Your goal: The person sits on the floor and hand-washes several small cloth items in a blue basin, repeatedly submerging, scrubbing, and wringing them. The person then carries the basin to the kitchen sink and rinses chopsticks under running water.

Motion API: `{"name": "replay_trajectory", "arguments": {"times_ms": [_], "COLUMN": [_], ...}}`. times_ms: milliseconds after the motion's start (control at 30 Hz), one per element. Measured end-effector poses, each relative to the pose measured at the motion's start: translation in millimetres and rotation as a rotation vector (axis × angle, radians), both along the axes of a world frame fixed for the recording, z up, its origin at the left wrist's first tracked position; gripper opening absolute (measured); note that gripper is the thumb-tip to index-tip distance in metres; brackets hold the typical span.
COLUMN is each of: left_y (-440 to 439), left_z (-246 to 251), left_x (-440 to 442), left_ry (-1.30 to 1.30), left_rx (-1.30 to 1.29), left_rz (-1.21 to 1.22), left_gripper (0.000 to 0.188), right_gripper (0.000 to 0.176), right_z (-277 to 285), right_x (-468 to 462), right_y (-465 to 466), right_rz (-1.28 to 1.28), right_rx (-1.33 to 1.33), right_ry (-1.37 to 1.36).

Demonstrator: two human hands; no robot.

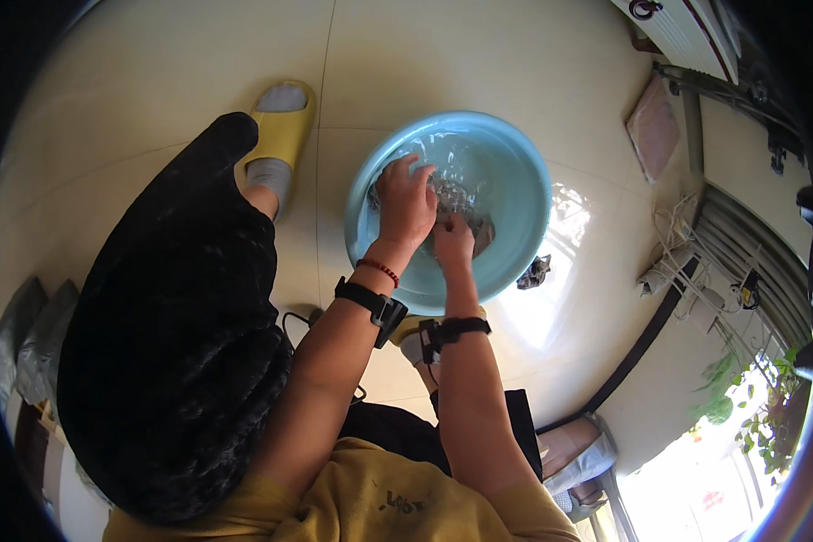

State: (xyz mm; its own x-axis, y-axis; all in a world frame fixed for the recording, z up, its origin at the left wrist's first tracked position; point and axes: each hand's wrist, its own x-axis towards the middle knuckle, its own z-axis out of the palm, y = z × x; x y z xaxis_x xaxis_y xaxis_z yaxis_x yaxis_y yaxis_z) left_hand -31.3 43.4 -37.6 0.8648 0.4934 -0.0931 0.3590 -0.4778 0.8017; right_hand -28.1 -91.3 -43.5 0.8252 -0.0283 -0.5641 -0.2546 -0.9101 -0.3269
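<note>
A light-blue plastic basin [538,223] of water stands on the tiled floor before me. In the water lies a wet greyish cloth [450,193], partly covered by my hands. My left hand [406,203] is over the basin's left half, its wet fingers apart and slightly curled next to the cloth. Lower and to its right, my right hand [455,240] is closed at the water on part of the cloth, its fingertips hidden. A red bead bracelet [379,269] circles my left wrist, and each forearm bears a black strap.
A small dark crumpled cloth [534,272] lies on the floor against the basin's right side. My yellow slipper [284,132] is left of the basin. Tangled white cables [684,251] run along the wall at the right, near a pinkish flat panel [654,132].
</note>
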Motion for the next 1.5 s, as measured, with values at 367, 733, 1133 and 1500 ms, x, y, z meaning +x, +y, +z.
{"name": "replay_trajectory", "arguments": {"times_ms": [367, 733, 1133, 1500], "left_y": [-14.1, 7.1, 18.9, -12.2], "left_z": [-17.7, -6.4, -7.7, -17.9], "left_x": [-11.1, -13.2, -12.7, -28.6], "left_ry": [0.083, 0.395, 0.408, 0.159], "left_rx": [-0.255, -1.143, -0.395, -0.197], "left_rz": [0.159, 0.166, -0.153, 0.172], "left_gripper": [0.029, 0.053, 0.045, 0.042], "right_gripper": [0.011, 0.033, 0.040, 0.034], "right_z": [188.1, 145.9, -11.2, 5.6], "right_x": [5.3, 9.6, -0.6, 7.8], "right_y": [-1.7, -33.2, -55.2, -11.4], "right_rz": [-0.032, -0.700, -0.134, 0.187], "right_rx": [0.497, 0.807, 0.114, -0.156], "right_ry": [-0.041, 0.182, -0.123, -0.134]}}
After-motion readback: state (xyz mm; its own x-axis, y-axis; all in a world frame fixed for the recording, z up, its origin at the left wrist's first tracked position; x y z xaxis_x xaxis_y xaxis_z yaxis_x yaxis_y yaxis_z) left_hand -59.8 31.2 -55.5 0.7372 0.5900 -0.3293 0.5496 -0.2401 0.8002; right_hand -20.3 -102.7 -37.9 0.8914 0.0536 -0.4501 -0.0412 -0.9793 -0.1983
